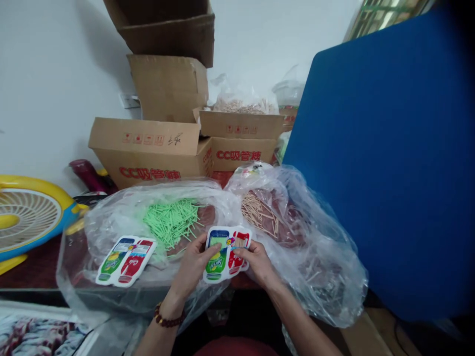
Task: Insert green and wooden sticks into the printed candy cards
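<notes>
1. The left hand (198,258) and right hand (260,262) grip opposite sides of bottle-printed packs (221,264), above the near edge of a dark table (33,269).
2. Beyond lie green sticks (172,220) and tan sticks (256,212) on crumpled plastic (334,284).
3. Cartons (148,153) stand behind; a fan (31,212), left.
4. A blue board (386,158) blocks the right side.
</notes>
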Demonstrator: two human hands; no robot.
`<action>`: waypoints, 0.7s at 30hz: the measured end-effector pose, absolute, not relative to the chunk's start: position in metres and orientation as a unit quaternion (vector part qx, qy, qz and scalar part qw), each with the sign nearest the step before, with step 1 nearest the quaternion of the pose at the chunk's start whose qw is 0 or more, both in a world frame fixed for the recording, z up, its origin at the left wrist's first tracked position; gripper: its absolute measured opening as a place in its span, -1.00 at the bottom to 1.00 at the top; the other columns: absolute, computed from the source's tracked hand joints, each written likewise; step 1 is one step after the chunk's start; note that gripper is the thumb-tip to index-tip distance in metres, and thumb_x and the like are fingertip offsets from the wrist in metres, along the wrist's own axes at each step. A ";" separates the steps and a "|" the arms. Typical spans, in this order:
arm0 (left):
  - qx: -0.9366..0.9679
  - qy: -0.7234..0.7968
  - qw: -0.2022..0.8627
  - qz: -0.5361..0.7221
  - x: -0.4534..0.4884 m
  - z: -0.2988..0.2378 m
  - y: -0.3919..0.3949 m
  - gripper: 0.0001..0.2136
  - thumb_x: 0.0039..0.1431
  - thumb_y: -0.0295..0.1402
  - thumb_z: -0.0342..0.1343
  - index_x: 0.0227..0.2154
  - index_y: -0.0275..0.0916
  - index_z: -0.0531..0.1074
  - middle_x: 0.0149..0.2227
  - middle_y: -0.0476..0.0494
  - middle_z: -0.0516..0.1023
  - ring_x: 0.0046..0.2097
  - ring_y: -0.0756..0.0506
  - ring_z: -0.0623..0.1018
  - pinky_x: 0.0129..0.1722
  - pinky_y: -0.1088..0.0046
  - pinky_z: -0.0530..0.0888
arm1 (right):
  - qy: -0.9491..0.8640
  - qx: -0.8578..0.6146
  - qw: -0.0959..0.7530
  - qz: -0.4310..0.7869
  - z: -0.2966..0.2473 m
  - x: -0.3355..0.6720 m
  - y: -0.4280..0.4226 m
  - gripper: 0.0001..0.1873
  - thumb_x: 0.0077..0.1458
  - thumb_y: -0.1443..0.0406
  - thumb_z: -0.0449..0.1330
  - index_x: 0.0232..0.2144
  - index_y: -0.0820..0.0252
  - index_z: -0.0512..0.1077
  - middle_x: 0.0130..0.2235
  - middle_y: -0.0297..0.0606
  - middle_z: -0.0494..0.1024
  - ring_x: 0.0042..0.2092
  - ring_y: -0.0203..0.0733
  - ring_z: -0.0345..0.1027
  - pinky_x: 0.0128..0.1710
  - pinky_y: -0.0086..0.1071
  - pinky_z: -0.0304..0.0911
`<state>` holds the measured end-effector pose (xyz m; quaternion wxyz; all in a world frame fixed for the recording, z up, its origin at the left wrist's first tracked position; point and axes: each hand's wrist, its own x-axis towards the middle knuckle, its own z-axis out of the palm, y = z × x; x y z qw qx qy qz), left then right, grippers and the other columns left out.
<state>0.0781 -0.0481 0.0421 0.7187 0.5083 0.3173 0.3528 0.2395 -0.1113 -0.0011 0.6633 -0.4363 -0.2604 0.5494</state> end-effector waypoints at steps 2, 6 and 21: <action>0.509 0.322 0.716 0.352 0.080 0.043 -0.047 -0.68 -0.01 -0.29 0.28 -0.18 -0.28 0.46 -0.29 -0.13 0.63 -0.34 -0.14 0.60 -0.31 0.35 0.53 | -0.251 -0.421 0.676 0.550 -0.005 0.240 -0.110 -0.64 -0.29 0.25 0.44 -0.34 0.26 0.56 -0.36 -0.19 0.65 -0.36 -0.09 0.53 -0.25 -0.20 0.40; 0.519 0.324 0.716 0.338 0.083 0.049 -0.045 -0.69 -0.01 -0.27 0.28 -0.18 -0.24 0.47 -0.29 -0.09 0.63 -0.32 -0.16 0.61 -0.30 0.33 0.53 | -0.241 -0.390 0.692 0.558 -0.007 0.241 -0.110 -0.63 -0.30 0.28 0.44 -0.33 0.25 0.56 -0.33 -0.18 0.65 -0.34 -0.06 0.53 -0.25 -0.19 0.40; 0.718 0.418 0.427 0.357 0.086 -0.003 -0.017 -0.58 0.09 -0.17 0.12 -0.03 -0.30 0.40 -0.13 -0.25 0.53 -0.14 -0.26 0.54 -0.12 0.13 0.46 | -0.393 -0.680 0.537 0.308 -0.022 0.268 -0.105 -0.87 -0.08 0.26 0.24 -0.43 0.16 0.40 -0.49 -0.39 0.50 -0.45 -0.26 0.33 -0.44 -0.44 0.12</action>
